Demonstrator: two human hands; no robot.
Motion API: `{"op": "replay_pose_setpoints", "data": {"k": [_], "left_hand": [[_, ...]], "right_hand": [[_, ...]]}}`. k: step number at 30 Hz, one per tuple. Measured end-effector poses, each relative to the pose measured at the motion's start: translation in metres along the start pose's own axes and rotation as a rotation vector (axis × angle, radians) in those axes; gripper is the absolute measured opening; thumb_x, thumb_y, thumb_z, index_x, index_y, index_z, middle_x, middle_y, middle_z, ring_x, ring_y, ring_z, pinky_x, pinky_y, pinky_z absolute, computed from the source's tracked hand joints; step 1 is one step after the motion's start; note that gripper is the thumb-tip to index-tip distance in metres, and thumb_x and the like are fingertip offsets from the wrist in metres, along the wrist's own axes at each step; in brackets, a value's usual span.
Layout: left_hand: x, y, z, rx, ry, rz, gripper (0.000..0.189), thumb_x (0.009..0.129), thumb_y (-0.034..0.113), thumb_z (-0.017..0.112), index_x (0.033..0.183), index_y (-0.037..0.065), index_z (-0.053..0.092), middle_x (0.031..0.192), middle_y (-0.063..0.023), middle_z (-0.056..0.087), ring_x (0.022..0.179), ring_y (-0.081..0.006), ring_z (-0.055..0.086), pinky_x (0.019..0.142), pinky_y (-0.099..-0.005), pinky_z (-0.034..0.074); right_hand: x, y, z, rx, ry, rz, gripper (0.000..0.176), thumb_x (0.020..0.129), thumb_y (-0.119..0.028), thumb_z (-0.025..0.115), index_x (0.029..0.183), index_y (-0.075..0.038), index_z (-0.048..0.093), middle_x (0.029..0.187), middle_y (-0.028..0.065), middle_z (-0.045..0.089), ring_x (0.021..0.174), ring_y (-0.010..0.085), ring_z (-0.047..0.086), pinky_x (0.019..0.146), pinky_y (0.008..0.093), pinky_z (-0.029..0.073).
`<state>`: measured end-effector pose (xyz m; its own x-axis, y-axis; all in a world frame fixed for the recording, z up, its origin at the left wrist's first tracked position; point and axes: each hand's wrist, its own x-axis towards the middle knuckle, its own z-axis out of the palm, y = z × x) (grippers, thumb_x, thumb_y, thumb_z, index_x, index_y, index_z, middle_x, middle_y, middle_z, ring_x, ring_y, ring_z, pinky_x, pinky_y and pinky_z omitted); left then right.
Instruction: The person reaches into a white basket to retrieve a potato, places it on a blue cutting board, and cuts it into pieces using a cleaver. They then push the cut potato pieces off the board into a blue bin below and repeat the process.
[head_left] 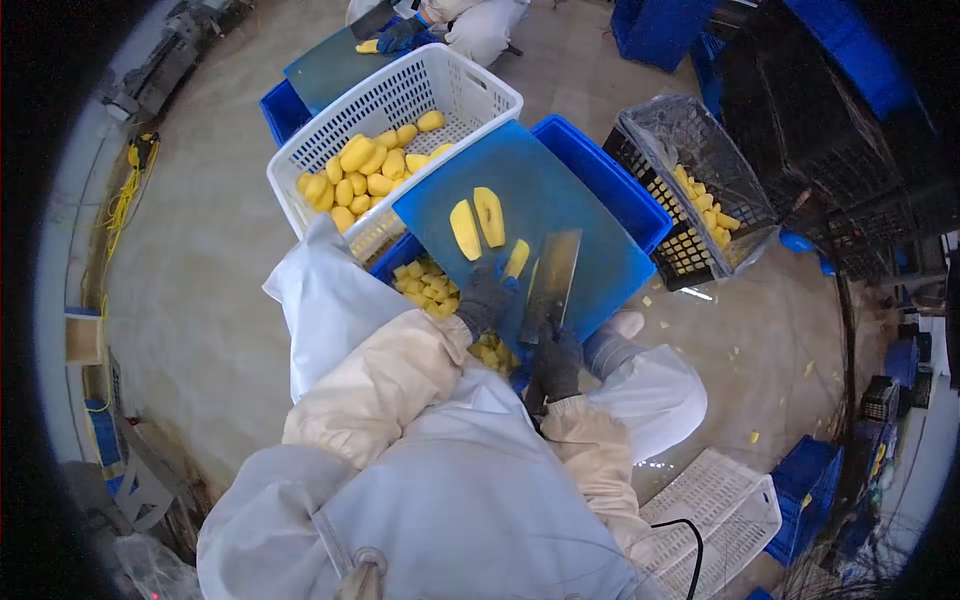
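My right hand, in a dark glove, grips a cleaver whose broad blade stands over the blue cutting board. My left hand, gloved in grey with blue at the fingertips, is closed at a peeled potato piece just left of the blade. A thin yellow sliver shows along the blade's left edge. Farther up the board lie two long potato slices, one with a dark mark. Below the board, potato chunks fill a blue bin, partly hidden by my left arm.
A white basket at upper left holds several whole peeled potatoes. To the right stands a black lined crate with potato pieces. Another person's gloved hand works at the top. A white crate lies at lower right.
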<state>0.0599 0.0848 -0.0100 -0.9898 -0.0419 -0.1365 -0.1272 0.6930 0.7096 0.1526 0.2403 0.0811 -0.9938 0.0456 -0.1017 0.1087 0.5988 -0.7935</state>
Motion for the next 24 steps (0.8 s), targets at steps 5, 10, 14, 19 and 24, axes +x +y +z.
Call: {"op": "replay_pose_setpoints", "data": {"k": [5,10,14,19,24], "left_hand": [[-0.006,0.024,-0.043,0.471,0.107,0.275,0.033,0.073,0.016,0.057,0.105,0.009,0.057,0.094,-0.0156,0.054,0.087,-0.0329,0.055,0.071,-0.0447,0.046],[-0.002,0.015,-0.047,0.664,0.102,0.401,0.023,0.076,0.017,0.053,0.098,0.011,0.058,0.093,-0.0127,0.055,0.084,-0.0284,0.056,0.067,-0.0432,0.047],[-0.004,0.012,-0.049,0.673,0.12,0.472,0.023,0.077,0.017,0.052,0.098,0.012,0.058,0.092,-0.0113,0.055,0.083,-0.0268,0.057,0.066,-0.0419,0.047],[-0.001,0.008,-0.047,0.643,0.11,0.482,0.025,0.076,0.016,0.053,0.1,0.013,0.059,0.092,-0.0114,0.056,0.084,-0.0276,0.057,0.067,-0.0418,0.046],[0.001,0.013,-0.056,0.618,0.086,0.479,0.026,0.075,0.015,0.056,0.101,0.014,0.06,0.095,-0.0132,0.057,0.085,-0.0294,0.057,0.068,-0.0429,0.046]], "right_hand": [[0.002,0.014,0.008,-0.195,0.009,0.083,0.037,0.086,-0.034,0.051,0.11,-0.007,0.057,0.075,0.0202,0.061,0.071,0.0369,0.058,0.063,0.0444,0.044],[-0.001,0.02,0.021,-0.347,0.148,-0.101,0.033,0.086,-0.039,0.051,0.08,-0.008,0.059,0.062,0.0182,0.058,0.057,0.0381,0.057,0.052,0.0465,0.044],[-0.006,0.017,0.024,-0.427,0.06,-0.135,0.029,0.087,-0.036,0.05,0.082,-0.009,0.058,0.062,0.0181,0.058,0.058,0.0373,0.058,0.053,0.0473,0.045],[-0.002,0.008,0.025,-0.417,0.011,-0.085,0.028,0.087,-0.035,0.049,0.084,-0.009,0.058,0.064,0.0184,0.059,0.061,0.0376,0.059,0.055,0.0475,0.046],[0.014,0.011,0.032,-0.44,-0.052,-0.043,0.03,0.086,-0.035,0.049,0.086,-0.007,0.059,0.069,0.0204,0.06,0.066,0.039,0.059,0.06,0.0474,0.046]]}}
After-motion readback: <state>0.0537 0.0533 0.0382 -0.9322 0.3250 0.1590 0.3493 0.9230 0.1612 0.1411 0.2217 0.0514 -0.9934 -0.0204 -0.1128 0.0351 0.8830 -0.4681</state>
